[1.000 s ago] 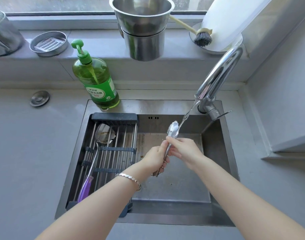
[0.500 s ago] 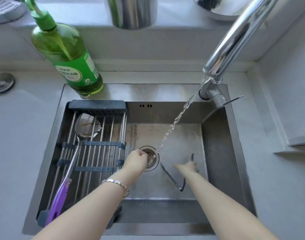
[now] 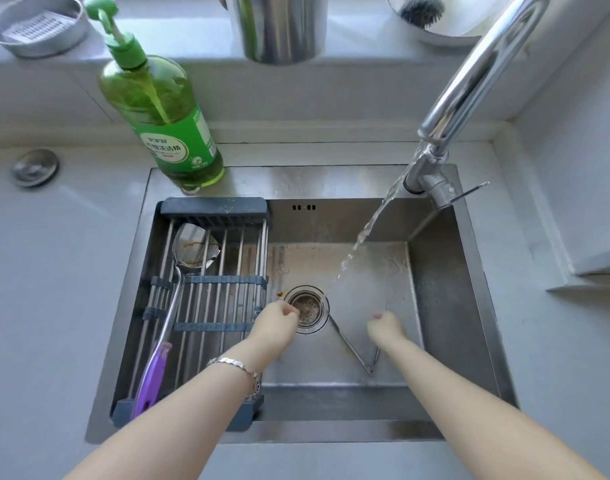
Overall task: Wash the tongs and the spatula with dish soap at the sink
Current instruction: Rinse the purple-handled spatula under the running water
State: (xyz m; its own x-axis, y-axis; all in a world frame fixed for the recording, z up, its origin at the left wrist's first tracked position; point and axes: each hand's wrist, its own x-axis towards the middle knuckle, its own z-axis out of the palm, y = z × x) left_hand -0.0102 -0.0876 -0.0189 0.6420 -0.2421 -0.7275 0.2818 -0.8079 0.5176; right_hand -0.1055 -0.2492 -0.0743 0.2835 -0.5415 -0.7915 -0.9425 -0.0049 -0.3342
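Observation:
The steel tongs [image 3: 350, 348] lie spread in a V on the floor of the sink [image 3: 445, 306]. My right hand [image 3: 385, 329] is low in the sink over the tongs' right arm, its fingers curled; whether it grips that arm is hidden. My left hand [image 3: 277, 322] hangs loosely curled beside the drain strainer [image 3: 307, 308] and holds nothing. The spatula [image 3: 173, 306], with a steel head and a purple handle, lies on the drying rack [image 3: 227, 299] over the sink's left half. A green dish soap bottle [image 3: 158, 116] stands at the sink's back left corner.
The faucet [image 3: 470, 84] at the back right runs a slanting stream of water [image 3: 362, 237] toward the drain. On the sill stand a steel pot [image 3: 279, 26], a soap dish [image 3: 37, 26] and a dish brush [image 3: 421, 10]. A sink plug [image 3: 35, 167] lies on the left counter.
A second ago both hands held the tongs up under the stream. The tongs now lie spread on the sink floor, and both hands have dropped low. My view has moved closer.

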